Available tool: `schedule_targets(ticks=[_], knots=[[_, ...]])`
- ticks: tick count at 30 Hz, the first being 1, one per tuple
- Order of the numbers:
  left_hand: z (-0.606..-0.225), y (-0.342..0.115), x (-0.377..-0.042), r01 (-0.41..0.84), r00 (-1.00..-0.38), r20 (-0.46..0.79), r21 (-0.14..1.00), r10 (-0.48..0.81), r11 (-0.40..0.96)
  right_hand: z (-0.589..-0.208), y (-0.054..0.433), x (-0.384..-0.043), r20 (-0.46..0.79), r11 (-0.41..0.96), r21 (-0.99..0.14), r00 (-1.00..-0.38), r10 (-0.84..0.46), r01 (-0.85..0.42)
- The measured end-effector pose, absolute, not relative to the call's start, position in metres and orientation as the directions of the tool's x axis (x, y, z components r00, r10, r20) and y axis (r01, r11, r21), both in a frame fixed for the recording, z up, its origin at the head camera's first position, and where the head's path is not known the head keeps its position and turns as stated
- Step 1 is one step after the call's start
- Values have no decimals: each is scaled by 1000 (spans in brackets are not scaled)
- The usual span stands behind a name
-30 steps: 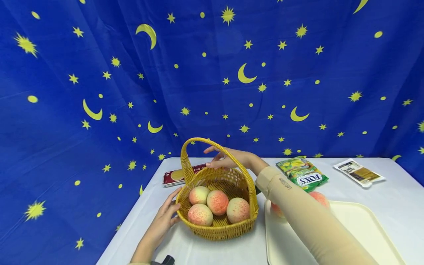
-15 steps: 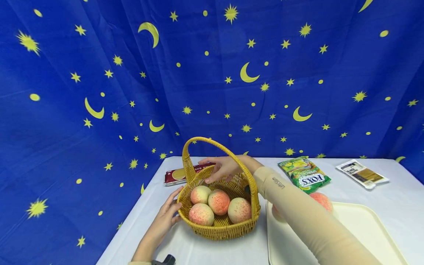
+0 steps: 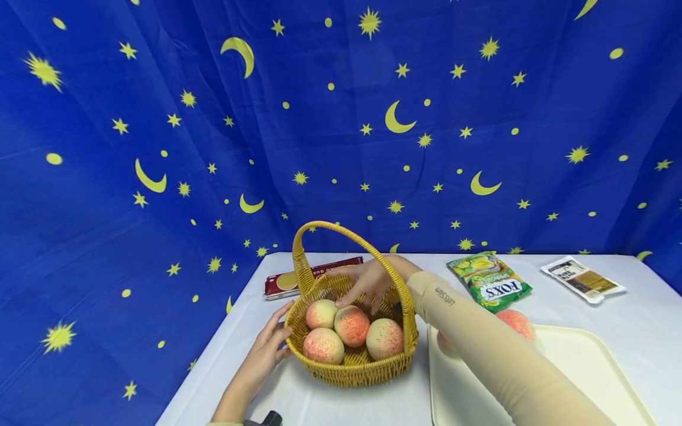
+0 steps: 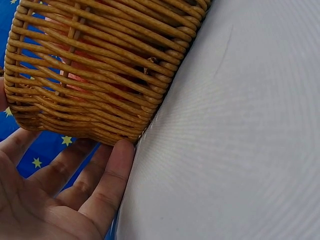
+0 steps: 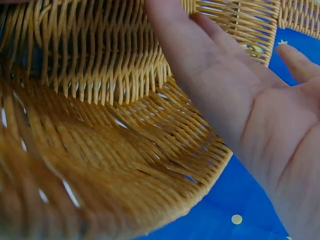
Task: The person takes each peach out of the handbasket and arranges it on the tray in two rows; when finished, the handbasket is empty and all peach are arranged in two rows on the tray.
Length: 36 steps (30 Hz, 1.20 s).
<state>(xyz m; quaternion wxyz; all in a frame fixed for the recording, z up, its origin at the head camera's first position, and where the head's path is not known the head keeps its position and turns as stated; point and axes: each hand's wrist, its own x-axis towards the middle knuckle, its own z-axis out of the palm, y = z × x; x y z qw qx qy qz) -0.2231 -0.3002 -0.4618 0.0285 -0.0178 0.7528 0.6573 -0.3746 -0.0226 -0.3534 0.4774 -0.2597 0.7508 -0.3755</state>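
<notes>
A yellow wicker basket (image 3: 359, 374) with a tall arched handle stands on the table. Several peaches lie inside it, among them a redder peach (image 3: 351, 326) in the middle. My left hand (image 3: 257, 358) rests against the basket's left side, its thumb at the rim; in the left wrist view the extended fingers (image 4: 102, 192) touch the woven outer wall. Under the handle, my right hand (image 3: 367, 281) reaches down into the basket from the far side. Its fingers are spread and point at the peaches; some fingertips are hidden behind them. I see nothing held in it.
A cream tray (image 3: 575, 367) lies at the right, with peaches (image 3: 515, 324) at its left end, partly covered by my right sleeve. Behind are a green FOX'S candy bag (image 3: 490, 281) and a white-brown packet (image 3: 582, 278). A red box (image 3: 282, 285) sits behind the basket.
My right hand has moved from above the basket's back rim down inside, close to the peaches. The left hand and the basket have stayed in place.
</notes>
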Motion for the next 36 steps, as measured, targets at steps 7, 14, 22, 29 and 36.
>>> schedule_targets(ticks=[7, 14, 22, 29, 36], knots=[[-460, -300, -223, -56, -998, -59, 990, 25, 133, -353, -21, -372, -578, 632, -775, -401, -710, -3], [-460, -300, -222, -63, -998, -64, 989, 8, 132, -356, -23, -372, -620, 678, -735, -400, -676, -8], [-460, -300, -221, -68, -997, -71, 988, 19, 135, -360, -24, -373, -640, 700, -713, -383, -666, -27], [-461, -300, -222, -77, -997, -79, 988, 9, 134, -363, -23, -375, -647, 712, -701, -381, -661, -45], [-462, -300, -224, -76, -997, -78, 988, 5, 137, -366, -23, -375, -643, 708, -703, -371, -670, -62]])
